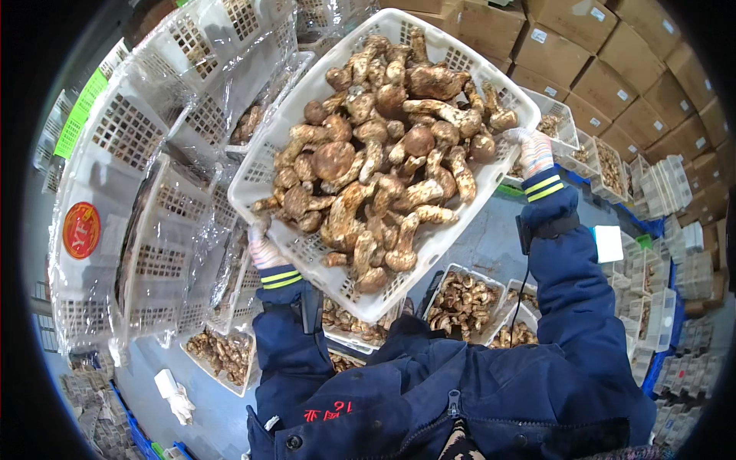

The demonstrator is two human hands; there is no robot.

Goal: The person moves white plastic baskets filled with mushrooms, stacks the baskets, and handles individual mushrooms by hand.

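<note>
- Left hand [263,247], gloved: gripping the rim of the white crate [253,180] at its end nearer the wearer, with the thumb over the rim; I cannot make out the fingers beneath.
- Right hand [534,152], gloved: gripping the opposite end near its corner, farther out from the body than the left hand.
- White crate: held up between the two hands, its long axis running obliquely outward from the left hand's end to the right hand's. Whether it is level, I cannot tell.
- Mushrooms [418,141]: brown-capped, pale-stemmed, heaped inside the crate between the hands.
- Lower crate [502,290]: below and between the hands, also filled with mushrooms.
- Film-wrapped crates [107,207]: stacked to the left of the left hand.
- Cardboard boxes [560,57]: piled beyond the right hand, well apart from it.
</note>
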